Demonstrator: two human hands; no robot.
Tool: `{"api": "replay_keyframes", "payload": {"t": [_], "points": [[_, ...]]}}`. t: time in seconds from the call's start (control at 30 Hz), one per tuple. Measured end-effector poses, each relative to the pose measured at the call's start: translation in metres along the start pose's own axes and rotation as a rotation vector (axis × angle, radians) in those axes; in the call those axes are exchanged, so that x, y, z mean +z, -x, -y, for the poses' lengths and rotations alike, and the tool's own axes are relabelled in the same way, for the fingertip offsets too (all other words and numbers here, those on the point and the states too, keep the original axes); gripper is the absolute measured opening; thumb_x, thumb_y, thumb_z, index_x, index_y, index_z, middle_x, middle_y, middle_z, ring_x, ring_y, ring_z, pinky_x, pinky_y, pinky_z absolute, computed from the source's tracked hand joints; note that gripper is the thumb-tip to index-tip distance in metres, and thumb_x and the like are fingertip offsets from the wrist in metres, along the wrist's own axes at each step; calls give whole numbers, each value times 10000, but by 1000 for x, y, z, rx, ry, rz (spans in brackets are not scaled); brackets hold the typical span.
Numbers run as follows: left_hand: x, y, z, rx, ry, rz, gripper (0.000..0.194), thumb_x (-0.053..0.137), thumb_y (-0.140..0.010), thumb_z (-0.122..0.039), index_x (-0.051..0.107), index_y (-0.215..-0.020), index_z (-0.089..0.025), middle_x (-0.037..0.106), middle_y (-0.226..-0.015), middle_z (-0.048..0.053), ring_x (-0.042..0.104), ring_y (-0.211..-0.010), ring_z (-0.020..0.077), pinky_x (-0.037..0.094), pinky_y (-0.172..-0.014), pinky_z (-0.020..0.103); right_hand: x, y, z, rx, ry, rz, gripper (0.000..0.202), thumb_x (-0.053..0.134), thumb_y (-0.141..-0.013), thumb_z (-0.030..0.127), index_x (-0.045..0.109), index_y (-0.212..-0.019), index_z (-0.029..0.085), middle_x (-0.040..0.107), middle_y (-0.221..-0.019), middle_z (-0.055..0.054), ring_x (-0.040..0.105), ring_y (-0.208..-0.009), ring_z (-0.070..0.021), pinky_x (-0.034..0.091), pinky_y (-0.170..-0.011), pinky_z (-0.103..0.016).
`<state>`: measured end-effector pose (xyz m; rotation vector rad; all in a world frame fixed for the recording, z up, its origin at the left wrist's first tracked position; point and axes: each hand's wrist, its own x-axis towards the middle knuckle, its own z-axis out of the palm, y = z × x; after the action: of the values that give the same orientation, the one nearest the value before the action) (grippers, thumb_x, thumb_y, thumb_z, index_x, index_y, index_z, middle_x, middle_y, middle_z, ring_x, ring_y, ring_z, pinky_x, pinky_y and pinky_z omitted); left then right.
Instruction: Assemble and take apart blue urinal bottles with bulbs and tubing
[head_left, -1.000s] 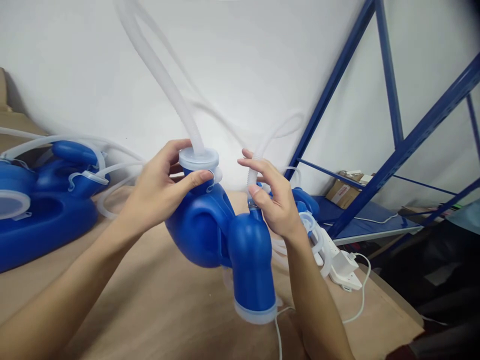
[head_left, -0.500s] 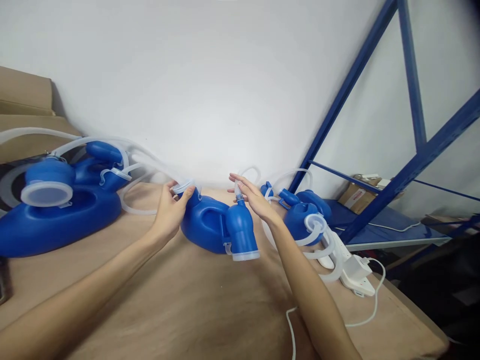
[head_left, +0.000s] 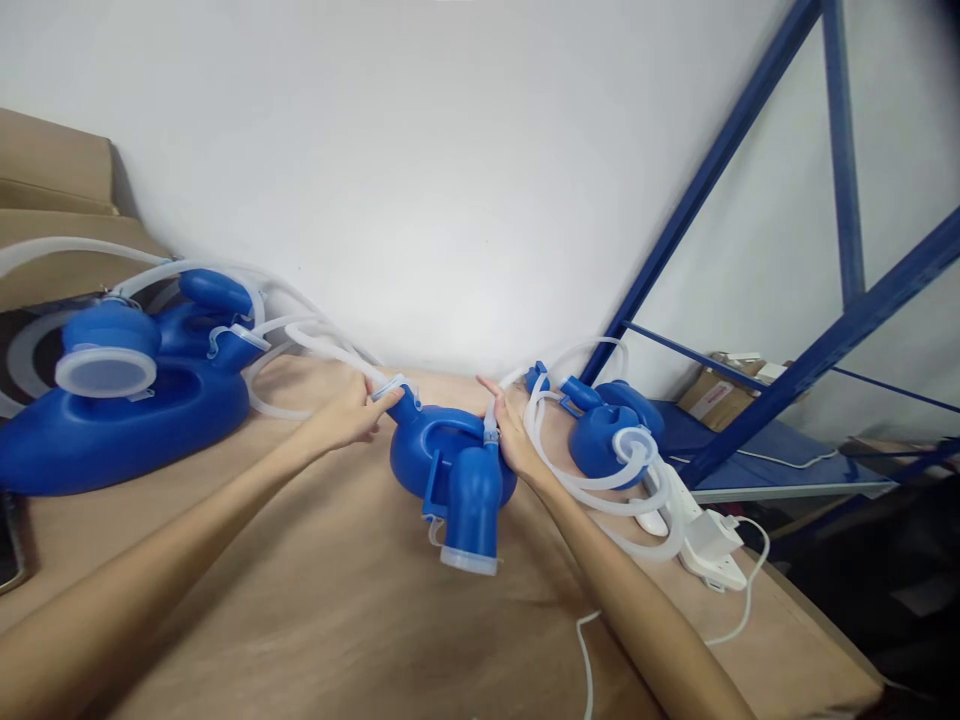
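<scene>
The blue bottle (head_left: 469,490), hose ends (head_left: 490,425) seemingly fitted, is rested on the desk (head_left: 330,610) left of the power strip (head_left: 703,565) but not yet released, neck (head_left: 408,406) pinched by the left hand (head_left: 349,412), right hand (head_left: 514,432) opened alongside

The middle bottle (head_left: 474,490) is smooth, glossy plastic, its cap (head_left: 469,560) frosted. Beneath the bottle, the counter (head_left: 337,600) has a matt, paper-like surface; right of the bottle, the rack (head_left: 704,190) resembles painted metal.

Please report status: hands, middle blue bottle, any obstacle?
Left hand holding white cap. Right hand open, at clear tube. Blue bottle between hands. Coiled tubing close at right.
</scene>
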<state>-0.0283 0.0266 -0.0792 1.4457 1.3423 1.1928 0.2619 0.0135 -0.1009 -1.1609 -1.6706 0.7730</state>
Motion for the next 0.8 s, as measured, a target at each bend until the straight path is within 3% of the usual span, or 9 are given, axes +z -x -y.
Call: {"api": "replay_keyframes", "payload": {"t": [0.1, 0.17, 0.23, 0.27, 0.33, 0.47, 0.57, 0.73, 0.8], "points": [[-21, 10, -15, 234, -501, -73, 440, 825, -783, -561, 563, -688, -220, 613, -600, 69, 714, -789, 389, 531, -694, 427, 2, -2, 2, 5, 5, 23, 747, 394, -1002, 761, 671, -1428, 214, 582, -722, 1, 581, -712, -194, 536, -738, -316], [-23, 17, -25, 495, -932, -103, 258, 726, -890, -452, 683, -880, -198, 731, -840, 140, 711, -945, 419, 535, -754, 447, 5, -6, 6, 10, -29, 64, 679, 481, -992, 706, 688, -1408, 210, 540, -673, 26, 539, -639, -170, 505, -670, -292], [-15, 18, -32, 744, -1186, -24, 295, 704, -922, -343, 703, -1183, -206, 749, -1178, 178, 662, -1168, 420, 527, -916, 493, 8, -8, 9, 24, -82, 110, 644, 512, -989, 673, 692, -1403, 212, 554, -667, 33, 533, -606, -155, 501, -641, -281], [-10, 16, -34, 831, -1240, 43, 334, 704, -933, -315, 694, -1253, -219, 730, -1268, 174, 636, -1234, 405, 498, -1001, 514, 10, -9, 10, 28, -103, 134, 633, 520, -989, 665, 696, -1397, 215, 567, -669, 32, 542, -602, -150, 508, -638, -277], [-1, 7, -35, 898, -1287, 195, 229, 665, -984, -321, 745, -1171, -215, 741, -1236, 157, 661, -1191, 371, 464, -1055, 524, 12, -9, 11, 29, -123, 166, 615, 528, -990, 659, 704, -1386, 223, 586, -667, 32, 565, -606, -148, 521, -636, -271], [6, -11, -32, 873, -1279, 361, 323, 557, -1054, -319, 768, -861, -168, 742, -938, 147, 712, -908, 309, 517, -812, 420, 13, -6, 12, 34, -130, 177, 584, 521, -998, 643, 710, -1373, 238, 611, -684, 24, 569, -605, -148, 516, -623, -269], [7, -14, -27, 936, -1339, 348, 295, 524, -1054, -236, 770, -910, -160, 736, -913, 153, 703, -882, 304, 514, -762, 407, 11, -5, 14, 56, -133, 187, 554, 518, -1004, 629, 715, -1354, 248, 642, -708, 15, 562, -606, -148, 526, -637, -275], [13, -9, -17, 1127, -1303, 284, 301, 480, -1001, -56, 742, -883, -148, 729, -884, 151, 683, -871, 308, 496, -978, 517, 11, -7, 12, 52, -126, 176, 518, 529, -1009, 604, 732, -1317, 240, 656, -756, 3, 565, -626, -140, 471, -598, -253], [16, -9, -15, 1157, -1337, 259, 291, 477, -972, -6, 721, -883, -137, 725, -869, 150, 685, -857, 302, 511, -914, 472, 11, -8, 9, 31, -131, 178, 516, 544, -1002, 609, 739, -1294, 232, 637, -759, 6, 550, -622, -134, 452, -586, -246]]}}
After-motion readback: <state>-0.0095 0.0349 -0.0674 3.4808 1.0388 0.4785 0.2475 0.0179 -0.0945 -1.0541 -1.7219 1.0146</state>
